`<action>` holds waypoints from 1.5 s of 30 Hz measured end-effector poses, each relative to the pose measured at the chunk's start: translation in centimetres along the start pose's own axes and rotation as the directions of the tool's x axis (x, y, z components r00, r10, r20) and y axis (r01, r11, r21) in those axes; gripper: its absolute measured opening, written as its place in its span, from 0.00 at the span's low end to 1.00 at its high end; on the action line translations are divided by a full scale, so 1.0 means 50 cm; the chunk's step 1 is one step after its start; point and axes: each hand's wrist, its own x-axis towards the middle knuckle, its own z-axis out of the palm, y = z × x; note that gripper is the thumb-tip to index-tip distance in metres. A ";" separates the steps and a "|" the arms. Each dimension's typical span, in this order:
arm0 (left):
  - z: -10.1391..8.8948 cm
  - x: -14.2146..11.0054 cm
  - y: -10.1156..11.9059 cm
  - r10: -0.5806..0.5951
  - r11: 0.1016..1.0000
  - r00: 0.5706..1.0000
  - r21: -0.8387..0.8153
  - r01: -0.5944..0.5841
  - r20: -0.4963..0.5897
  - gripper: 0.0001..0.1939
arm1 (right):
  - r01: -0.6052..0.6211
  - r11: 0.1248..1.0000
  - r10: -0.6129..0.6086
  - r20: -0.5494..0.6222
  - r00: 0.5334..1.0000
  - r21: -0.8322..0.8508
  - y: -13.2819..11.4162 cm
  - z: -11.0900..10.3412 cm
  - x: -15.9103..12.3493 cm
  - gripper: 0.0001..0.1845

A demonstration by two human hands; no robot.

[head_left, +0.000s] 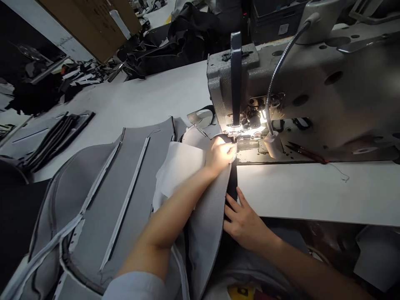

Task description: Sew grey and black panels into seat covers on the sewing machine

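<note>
My two hands are at the sewing machine (218, 79), and the step in hand looks to be guiding a layered edge through the stitching area. As I judge it, the next move calls for the edge lined up straight with the needle, the layers flat and even, and my fingertips clear of the presser foot (233, 134).

My left hand (220, 153), just right of the middle of the frame, has its fingers drawn together on the edge of the grey fabric (208, 225), right beside the foot; whether the thumb pinches from below is hidden from me. My right hand (243, 223), lower and to the right, is spread loosely, its fingers resting at that same edge and over the dark strip (232, 183) beside it, without a grip.

The grey fabric runs from the foot down to the bottom of the frame, passing under my left hand and lying just left of my right one. A white piece (179, 166) lies beside my left wrist, partly under the forearm. The lamp (271, 145) and the snips (308, 153) sit right of the needle, and the bare counter (296, 191) stretches below them.
</note>
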 end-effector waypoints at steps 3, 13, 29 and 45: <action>0.005 0.003 -0.001 0.037 0.999 0.999 0.026 -0.037 0.010 0.12 | -0.028 1.000 0.028 -0.014 0.999 0.007 -0.004 -0.005 -0.005 0.10; -0.066 -0.085 0.049 0.093 0.911 0.968 0.372 -0.178 0.235 0.24 | -0.059 0.998 0.060 0.072 0.996 -0.013 -0.057 -0.003 -0.027 0.08; -0.097 -0.047 0.066 -0.105 0.961 0.743 0.258 -0.094 0.662 0.45 | 0.020 0.999 -0.022 0.046 0.999 0.050 -0.050 -0.011 -0.055 0.08; -0.121 -0.028 0.104 -0.284 0.953 0.538 0.298 0.063 0.794 0.47 | 0.004 1.000 -0.005 -0.071 0.997 -0.013 0.041 -0.020 -0.013 0.09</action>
